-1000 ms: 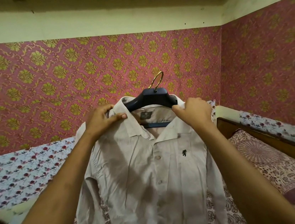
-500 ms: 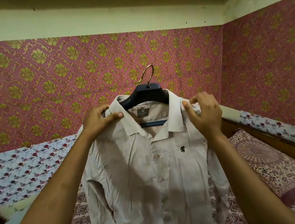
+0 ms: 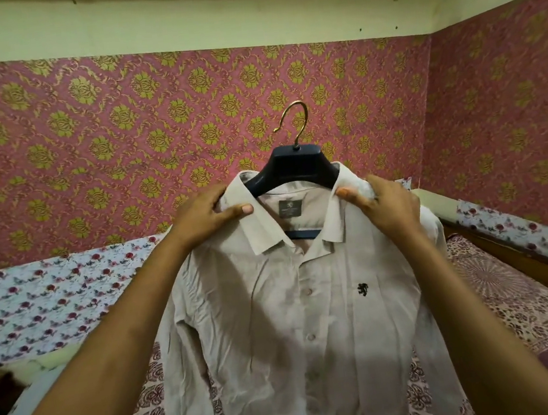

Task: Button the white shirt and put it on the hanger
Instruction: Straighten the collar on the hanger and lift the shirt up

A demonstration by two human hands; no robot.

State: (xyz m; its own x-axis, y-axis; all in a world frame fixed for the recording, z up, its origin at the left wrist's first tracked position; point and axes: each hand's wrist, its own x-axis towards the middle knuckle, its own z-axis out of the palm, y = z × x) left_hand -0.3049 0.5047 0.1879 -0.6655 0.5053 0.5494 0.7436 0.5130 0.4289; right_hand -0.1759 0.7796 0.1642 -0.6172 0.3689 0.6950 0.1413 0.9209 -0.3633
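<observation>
1. Head view: you hold the white shirt (image 3: 298, 307) up over the bed (image 3: 527, 314), buttoned down its front and draped on the dark hanger (image 3: 295, 170).
2. Your left hand (image 3: 204, 215) pinches the collar's left side; your right hand (image 3: 386, 207) grips the right shoulder cloth.
3. Tug both shoulders evenly so the seams sit square on the hanger's arms.
4. Keep the gold hook (image 3: 297, 125) upright.
</observation>
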